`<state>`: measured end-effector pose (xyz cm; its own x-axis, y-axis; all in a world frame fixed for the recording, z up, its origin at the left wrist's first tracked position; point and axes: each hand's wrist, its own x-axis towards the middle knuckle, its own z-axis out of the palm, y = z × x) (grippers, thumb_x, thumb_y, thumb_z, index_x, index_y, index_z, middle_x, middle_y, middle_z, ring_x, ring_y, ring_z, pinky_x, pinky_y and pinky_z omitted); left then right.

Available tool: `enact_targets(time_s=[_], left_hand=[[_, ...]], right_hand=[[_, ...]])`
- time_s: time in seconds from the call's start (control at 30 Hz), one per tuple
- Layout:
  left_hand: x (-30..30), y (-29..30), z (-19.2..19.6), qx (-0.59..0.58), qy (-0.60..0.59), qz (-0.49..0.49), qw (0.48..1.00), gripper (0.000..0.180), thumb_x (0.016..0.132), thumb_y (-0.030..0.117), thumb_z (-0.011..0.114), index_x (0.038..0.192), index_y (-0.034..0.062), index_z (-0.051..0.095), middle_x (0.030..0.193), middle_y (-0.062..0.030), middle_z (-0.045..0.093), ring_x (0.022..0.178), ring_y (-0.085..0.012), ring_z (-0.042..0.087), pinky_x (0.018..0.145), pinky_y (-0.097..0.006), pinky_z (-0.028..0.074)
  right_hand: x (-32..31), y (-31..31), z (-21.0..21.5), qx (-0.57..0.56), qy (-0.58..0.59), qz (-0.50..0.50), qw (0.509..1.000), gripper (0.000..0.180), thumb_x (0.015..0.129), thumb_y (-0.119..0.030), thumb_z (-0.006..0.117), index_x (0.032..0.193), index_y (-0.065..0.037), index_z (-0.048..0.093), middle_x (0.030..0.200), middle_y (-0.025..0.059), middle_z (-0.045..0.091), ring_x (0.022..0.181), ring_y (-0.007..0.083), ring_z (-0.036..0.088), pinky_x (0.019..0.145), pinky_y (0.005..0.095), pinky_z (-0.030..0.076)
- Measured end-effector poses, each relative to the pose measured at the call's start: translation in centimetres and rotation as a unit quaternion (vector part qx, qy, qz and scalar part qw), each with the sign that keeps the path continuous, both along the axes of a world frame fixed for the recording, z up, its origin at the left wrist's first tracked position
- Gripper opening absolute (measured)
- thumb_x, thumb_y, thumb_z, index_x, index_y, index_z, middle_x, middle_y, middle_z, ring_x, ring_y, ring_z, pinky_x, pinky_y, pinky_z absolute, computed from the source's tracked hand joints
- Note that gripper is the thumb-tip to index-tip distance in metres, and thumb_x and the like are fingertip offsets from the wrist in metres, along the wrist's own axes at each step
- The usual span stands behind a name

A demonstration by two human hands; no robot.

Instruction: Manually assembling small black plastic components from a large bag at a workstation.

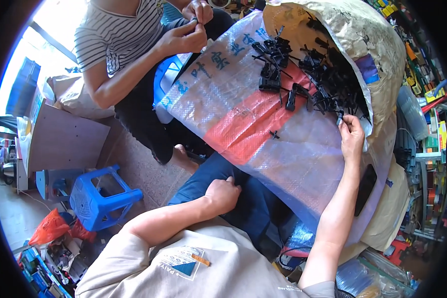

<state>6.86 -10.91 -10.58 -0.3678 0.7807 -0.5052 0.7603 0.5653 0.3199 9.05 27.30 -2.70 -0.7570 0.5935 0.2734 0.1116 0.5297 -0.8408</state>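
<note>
A large woven plastic sack [263, 119], white with a red band and blue markings, lies spread across the person's lap and serves as the surface. At its far end a brown paper sack [362, 35] gapes open, and a heap of small black plastic parts [328, 74] spills out of its mouth onto the woven sack. A smaller cluster of the same black parts [270, 62] lies just beside the heap, on the red band, and one lone black piece [274, 134] sits apart, nearer the person.

Across the sack sits another person in a striped shirt [119, 30], whose hands [191, 27] are brought together over something small that cannot be made out. A blue plastic stool [102, 198] stands on the floor to the left, with an orange bag [49, 227] near it.

The right hand [351, 135] reaches to the edge of the heap, its fingers pinched narrow on a small black part [340, 117] at the mouth of the paper sack. The left hand [223, 192] rests on the blue trouser leg, fingers curled into a loose fist; whether it holds anything cannot be told.
</note>
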Motion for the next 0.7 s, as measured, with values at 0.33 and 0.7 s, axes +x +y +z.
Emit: enact_targets(time_s=[0.33,0.7], left_hand=[[-15.4,-10.7,-6.6,0.395,-0.161,0.506,0.75,0.052,0.09,0.034,0.06,0.129,0.0003,0.053,0.111,-0.0166,0.064,0.09,-0.0303,0.065,0.078,-0.038,0.052],[-13.0,0.6,18.6,0.337,-0.485,0.14,0.795,0.036,0.091,0.027,0.066,0.109,-0.0034,0.064,0.095,-0.0099,0.067,0.089,-0.0168,0.064,0.078,-0.029,0.052]], right_hand=[[-1.1,-1.4,0.8,0.0,0.023,0.007,1.0,0.01,0.089,-0.008,0.063,0.095,-0.001,0.059,0.077,-0.0038,0.056,0.067,0.0032,0.048,0.06,0.0183,0.04],[0.9,-2.1,4.3,-0.049,0.144,-0.025,0.988,0.021,0.091,-0.008,0.06,0.111,-0.001,0.062,0.088,0.0024,0.063,0.073,0.0078,0.058,0.067,0.0223,0.048]])
